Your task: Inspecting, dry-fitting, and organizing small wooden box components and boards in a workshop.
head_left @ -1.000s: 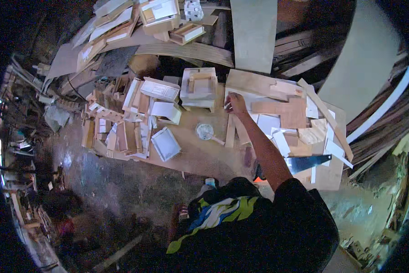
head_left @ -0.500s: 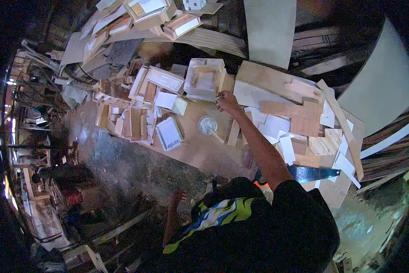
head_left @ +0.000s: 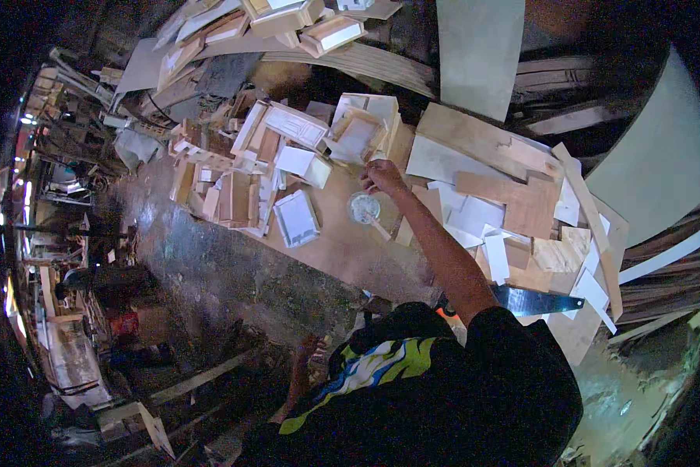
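My right hand (head_left: 384,178) reaches over the workbench, its fingers curled and pressed together. It is at the near corner of a small pale wooden box (head_left: 391,117), just above a round tub of white paste (head_left: 363,208). What the fingers hold, if anything, is too small to make out. A shallow tray-like wooden piece (head_left: 355,138) leans at the box's open front. A flat stick (head_left: 382,230) lies against the tub's near side. Down by my body, away from the bench, my left hand (head_left: 312,347) hangs with its fingers loosely apart, dim and blurred.
Several small white and wooden boxes (head_left: 296,219) crowd the bench's left half. Boards and white offcuts (head_left: 505,198) cover the right, with a handsaw (head_left: 536,300) at the near edge. More boxes (head_left: 332,36) are stacked beyond. A large pale sheet (head_left: 645,156) stands far right.
My right hand has come down from the box's corner toward the tub. The tray-like piece now sits tilted out of the box front. The whole view has shifted slightly; my left hand still hangs low.
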The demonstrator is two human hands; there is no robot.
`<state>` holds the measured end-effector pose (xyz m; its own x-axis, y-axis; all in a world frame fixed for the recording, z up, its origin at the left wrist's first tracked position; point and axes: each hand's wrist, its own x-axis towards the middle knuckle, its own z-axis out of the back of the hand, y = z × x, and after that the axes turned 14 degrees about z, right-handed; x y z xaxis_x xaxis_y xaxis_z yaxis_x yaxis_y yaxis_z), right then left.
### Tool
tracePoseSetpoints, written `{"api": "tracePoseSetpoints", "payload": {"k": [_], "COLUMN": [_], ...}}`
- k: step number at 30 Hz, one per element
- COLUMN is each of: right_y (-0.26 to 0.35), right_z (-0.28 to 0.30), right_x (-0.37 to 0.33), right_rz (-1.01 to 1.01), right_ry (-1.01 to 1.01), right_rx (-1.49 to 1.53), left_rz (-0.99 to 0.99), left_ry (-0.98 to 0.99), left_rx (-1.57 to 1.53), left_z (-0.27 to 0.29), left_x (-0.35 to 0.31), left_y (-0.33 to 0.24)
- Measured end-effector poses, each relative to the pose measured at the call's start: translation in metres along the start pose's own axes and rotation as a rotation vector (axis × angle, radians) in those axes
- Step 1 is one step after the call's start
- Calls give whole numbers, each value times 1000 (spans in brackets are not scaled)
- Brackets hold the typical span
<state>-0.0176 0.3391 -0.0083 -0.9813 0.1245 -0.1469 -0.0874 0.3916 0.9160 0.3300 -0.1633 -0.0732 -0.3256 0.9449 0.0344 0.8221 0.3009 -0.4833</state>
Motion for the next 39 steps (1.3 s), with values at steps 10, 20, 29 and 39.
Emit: {"api": "tracePoseSetpoints", "payload": {"k": [10, 20, 29, 39], "right_y": [-7, -11, 1, 15], "right_z": [20, 27, 32, 52], "right_x": [0, -1, -5, 0], "right_rz": [-19, -11, -55, 18], "right_ry": [-192, -196, -259, -421], "right_rx": [49, 68, 245, 11], "left_rz": [123, 137, 297, 479], "left_ry": [-1186, -1125, -1032, -898], "left_rx": [704, 829, 824, 838], "left_z": [-91, -63, -4, 37], "left_x": [160, 146, 171, 92], "left_y": [-60, -55, -73, -69]}}
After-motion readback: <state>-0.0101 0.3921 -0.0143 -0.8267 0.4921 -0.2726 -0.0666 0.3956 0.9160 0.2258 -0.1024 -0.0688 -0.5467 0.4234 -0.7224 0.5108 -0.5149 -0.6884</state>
